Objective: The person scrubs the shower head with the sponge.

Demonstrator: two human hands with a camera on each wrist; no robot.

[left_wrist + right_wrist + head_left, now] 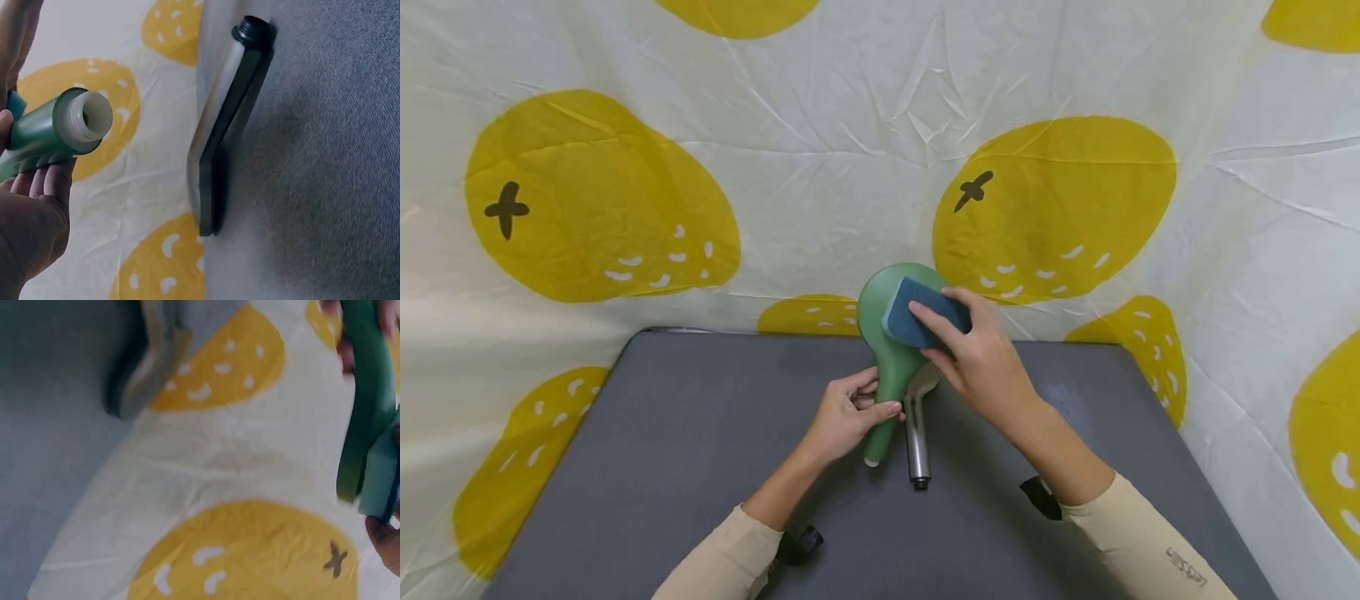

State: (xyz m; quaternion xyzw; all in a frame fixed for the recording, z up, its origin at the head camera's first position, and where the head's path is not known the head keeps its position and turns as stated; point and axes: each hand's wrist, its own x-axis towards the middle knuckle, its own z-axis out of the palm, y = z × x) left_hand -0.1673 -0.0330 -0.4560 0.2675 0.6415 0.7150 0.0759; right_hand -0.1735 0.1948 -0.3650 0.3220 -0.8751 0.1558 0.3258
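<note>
A green shower head (892, 375) is held up above the table, its handle gripped by my left hand (844, 415). My right hand (983, 357) pinches a blue sponge (917, 315) and holds it against the broad round head. In the right wrist view the sponge's paler side (378, 475) meets the green surface. The white threaded end of the handle (87, 117) faces the left wrist camera. Below, a silver shower head (917, 442) lies on the table, its upper part partly hidden behind the green one in the head view.
The dark grey table (700, 433) extends to both sides under my hands. Behind it hangs a whitish cloth (835, 200) printed with large yellow fruit shapes. Black straps (801, 546) are on both wrists.
</note>
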